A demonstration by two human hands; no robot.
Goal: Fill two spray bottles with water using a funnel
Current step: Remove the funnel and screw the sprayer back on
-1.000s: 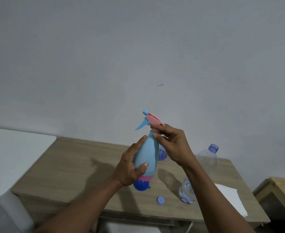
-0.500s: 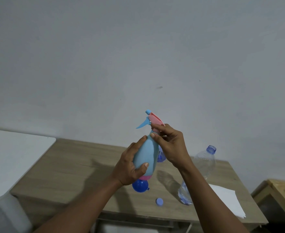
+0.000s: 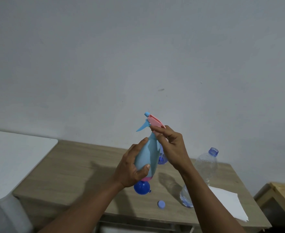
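Note:
I hold a light blue spray bottle with a pink base up above the wooden table. My left hand wraps its body. My right hand pinches the neck just under the pink and blue spray head. A dark blue funnel lies on the table below the bottle. A second blue object is mostly hidden behind the bottle. A clear water bottle, uncapped, stands at the right with little water inside. Its blue cap lies near the table's front edge.
A stack of white paper lies at the table's right front corner. A white surface adjoins the table on the left. A wooden piece of furniture stands to the right. A bare grey wall is behind.
My right hand's fingers have shifted around the neck under the spray head, which sits turned slightly. The bottle stays held in the same place.

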